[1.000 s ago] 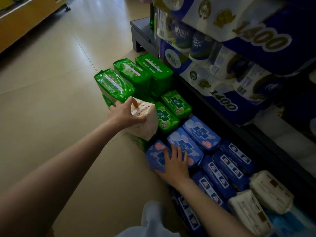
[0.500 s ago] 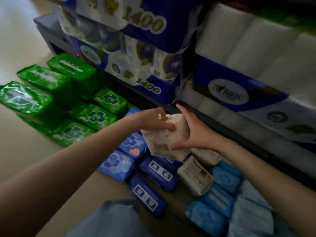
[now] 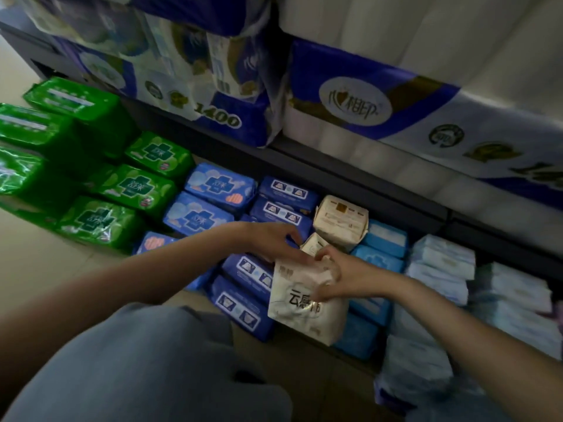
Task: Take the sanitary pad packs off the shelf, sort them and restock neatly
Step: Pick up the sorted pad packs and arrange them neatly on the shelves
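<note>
"1400" on the toilet-roll pack — "心相印" on its neighbour.

Pad packs lie on the tiled floor.
</note>
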`<state>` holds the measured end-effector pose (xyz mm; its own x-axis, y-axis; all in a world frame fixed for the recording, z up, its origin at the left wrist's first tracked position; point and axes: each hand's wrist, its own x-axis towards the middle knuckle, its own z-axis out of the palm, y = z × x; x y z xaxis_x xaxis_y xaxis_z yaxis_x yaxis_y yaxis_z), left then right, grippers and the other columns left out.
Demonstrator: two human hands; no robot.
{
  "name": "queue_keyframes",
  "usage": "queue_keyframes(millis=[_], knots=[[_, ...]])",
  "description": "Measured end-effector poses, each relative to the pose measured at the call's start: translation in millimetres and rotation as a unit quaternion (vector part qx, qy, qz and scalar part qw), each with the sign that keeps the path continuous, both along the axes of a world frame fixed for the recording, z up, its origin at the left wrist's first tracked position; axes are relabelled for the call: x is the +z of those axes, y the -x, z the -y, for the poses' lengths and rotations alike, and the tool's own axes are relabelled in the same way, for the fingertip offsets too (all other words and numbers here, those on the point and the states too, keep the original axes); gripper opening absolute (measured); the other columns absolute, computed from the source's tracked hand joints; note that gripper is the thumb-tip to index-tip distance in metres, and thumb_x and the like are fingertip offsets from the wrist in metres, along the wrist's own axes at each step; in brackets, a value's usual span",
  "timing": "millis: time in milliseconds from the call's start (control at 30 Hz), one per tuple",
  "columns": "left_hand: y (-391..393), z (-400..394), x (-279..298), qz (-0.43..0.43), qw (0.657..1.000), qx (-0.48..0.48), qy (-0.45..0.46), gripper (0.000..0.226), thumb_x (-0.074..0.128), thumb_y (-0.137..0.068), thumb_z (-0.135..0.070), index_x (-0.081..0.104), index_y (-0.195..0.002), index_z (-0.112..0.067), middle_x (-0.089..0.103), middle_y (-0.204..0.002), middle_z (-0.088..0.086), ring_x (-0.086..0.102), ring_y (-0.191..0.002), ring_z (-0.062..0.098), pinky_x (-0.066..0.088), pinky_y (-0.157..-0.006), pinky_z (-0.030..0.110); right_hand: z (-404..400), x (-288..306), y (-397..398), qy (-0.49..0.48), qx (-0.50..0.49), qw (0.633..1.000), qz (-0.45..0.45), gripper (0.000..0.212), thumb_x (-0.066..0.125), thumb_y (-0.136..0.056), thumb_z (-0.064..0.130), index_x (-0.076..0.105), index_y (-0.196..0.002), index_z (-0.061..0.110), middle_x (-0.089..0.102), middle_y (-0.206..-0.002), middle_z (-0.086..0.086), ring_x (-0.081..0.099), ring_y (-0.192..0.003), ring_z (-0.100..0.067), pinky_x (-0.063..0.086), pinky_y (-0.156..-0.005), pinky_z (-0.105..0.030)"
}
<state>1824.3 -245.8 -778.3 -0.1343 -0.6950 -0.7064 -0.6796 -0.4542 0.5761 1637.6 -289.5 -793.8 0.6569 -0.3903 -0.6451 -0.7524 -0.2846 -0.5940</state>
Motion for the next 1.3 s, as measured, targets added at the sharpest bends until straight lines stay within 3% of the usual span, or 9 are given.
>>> queue_keyframes(millis=[67,200,367,467,633,800,933,1133,1300], knots=[[-6,-5,-11,-0.011,1.0,-0.007,0.004,0.038,0.063,-0.087,-0.04,0.054,-0.118,-0.02,0.055,-0.104,-0.009,0.056,-0.105,0.014,0.045,-0.084,0.024,4,-1,11,-0.063,-0.023,0.998,0.002,0.071,0.077,-0.072,0.045,0.036,-0.128,0.03,0.052,-0.117,0.008,0.053,-0.101,-0.006,0.049,-0.085,-0.026],[-11,-15,-29,0.03,0.995,-0.099,-0.009,0.033,0.046,-0.098,-0.026,0.05,-0.129,-0.015,0.052,-0.13,0.002,0.047,-0.122,0.017,0.036,-0.102,0.028,-9,-14,14,0.023,0.017,1.0,-0.01,0.065,0.076,-0.074,0.04,0.035,-0.123,0.03,0.048,-0.103,0.009,0.046,-0.086,-0.004,0.038,-0.067,-0.022],[-18,-29,-45,0.114,0.98,-0.162,0.002,0.054,0.046,-0.095,-0.01,0.023,-0.142,-0.024,0.044,-0.14,0.009,0.05,-0.109,0.022,0.038,-0.084,0.027,-25,-32,10,0.103,-0.003,0.995,0.001,0.06,0.073,-0.071,0.044,0.03,-0.112,0.035,0.036,-0.123,0.004,0.042,-0.108,-0.015,0.042,-0.084,-0.032],[-26,-39,-54,0.184,0.963,-0.198,-0.021,0.096,0.065,-0.087,-0.033,-0.006,-0.15,-0.02,0.019,-0.156,0.008,0.015,-0.143,0.027,0.023,-0.111,0.038,-40,-39,2,0.132,-0.019,0.991,0.031,0.063,0.073,-0.072,0.044,0.03,-0.117,0.032,0.031,-0.126,0.004,0.039,-0.115,-0.016,0.045,-0.09,-0.035],[-44,-50,-68,0.299,0.897,-0.323,-0.025,0.088,0.056,-0.093,-0.018,-0.011,-0.149,-0.021,-0.011,-0.158,0.008,-0.004,-0.144,0.034,0.011,-0.117,0.043,-44,-49,20,0.264,0.082,0.961,0.014,0.075,0.065,-0.077,0.055,0.023,-0.132,0.025,0.018,-0.138,-0.004,0.027,-0.127,-0.023,0.042,-0.097,-0.037],[-48,-47,-72,0.319,0.882,-0.346,-0.031,0.09,0.058,-0.092,-0.018,-0.012,-0.149,-0.022,-0.013,-0.157,0.009,-0.004,-0.144,0.035,0.013,-0.117,0.044,-35,-47,38,0.378,0.219,0.898,-0.055,0.087,0.06,-0.074,0.065,0.026,-0.139,0.018,0.03,-0.135,-0.013,0.036,-0.125,-0.032,0.032,-0.102,-0.044],[-46,-47,-72,0.313,0.887,-0.339,-0.035,0.091,0.058,-0.092,-0.018,-0.013,-0.149,-0.022,-0.014,-0.157,0.008,-0.006,-0.144,0.035,0.013,-0.117,0.045,-37,-56,31,0.419,0.206,0.884,-0.013,0.093,0.073,-0.04,0.074,0.047,-0.11,0.019,0.056,-0.098,-0.007,0.059,-0.085,-0.022,0.053,-0.07,-0.035],[-45,-44,-71,0.314,0.885,-0.341,-0.032,0.091,0.058,-0.092,-0.02,-0.013,-0.149,-0.02,-0.014,-0.157,0.009,-0.006,-0.144,0.035,0.011,-0.116,0.043,-44,-81,12,0.453,0.251,0.854,-0.048,0.1,0.078,-0.034,0.072,0.043,-0.107,0.012,0.065,-0.097,-0.018,0.062,-0.094,-0.036,0.05,-0.084,-0.051],[-47,-45,-76,0.309,0.889,-0.336,-0.033,0.092,0.058,-0.091,-0.02,-0.013,-0.149,-0.022,-0.014,-0.157,0.008,-0.008,-0.144,0.035,0.011,-0.117,0.047,-37,-84,19,0.475,0.295,0.829,-0.01,0.094,0.076,-0.041,0.071,0.044,-0.107,0.011,0.061,-0.099,-0.019,0.05,-0.098,-0.035,0.039,-0.09,-0.049]])
